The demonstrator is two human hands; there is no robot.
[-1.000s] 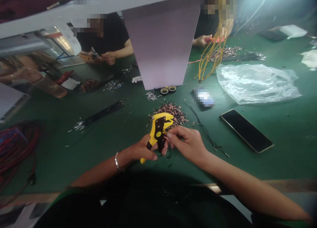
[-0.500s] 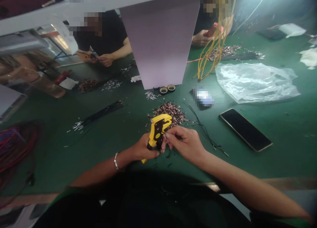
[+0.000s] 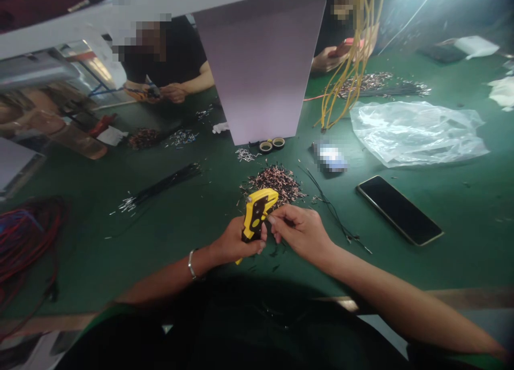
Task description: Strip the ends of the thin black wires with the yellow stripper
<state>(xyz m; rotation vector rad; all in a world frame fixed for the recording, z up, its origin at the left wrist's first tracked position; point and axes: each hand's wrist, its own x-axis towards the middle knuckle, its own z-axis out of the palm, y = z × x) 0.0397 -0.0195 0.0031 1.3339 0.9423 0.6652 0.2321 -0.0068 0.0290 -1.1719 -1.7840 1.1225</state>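
green work mat (image 3: 168, 257) covers the bench, scattered with tiny offcuts. a pale lilac panel (image 3: 261, 65) stands straight ahead, with two small rolls of tape (image 3: 268, 145) at its foot. to the right lie a clear plastic bag (image 3: 415, 134), a black phone (image 3: 399, 210) face up and a bunch of yellow wires (image 3: 346, 86) hanging down from above the mat. a blurred-out object (image 3: 329, 157) sits near the tape. on the left are a tangle of red and blue wire (image 3: 26, 236) and a bundle of black wires with bare silver ends (image 3: 160, 183). across the bench, a co-worker's hands (image 3: 172, 93) work at a small tool, and another co-worker's hand (image 3: 326, 61) holds something red.

both forearms reach in from the near edge of the bench, and the hands meet low over the mat, just in front of a heap of copper-tipped wire pieces (image 3: 277, 181). a silver bangle (image 3: 191, 265) circles the left wrist.

the left hand (image 3: 233, 241) is closed firmly around the handle of a yellow wire stripper (image 3: 255, 214), whose head points up and away, almost touching the heap. the right hand (image 3: 301, 233) is pinched nearly shut at the stripper's head, its fingertips (image 3: 273, 219) right against the tool. whatever they grip is too thin to make out.
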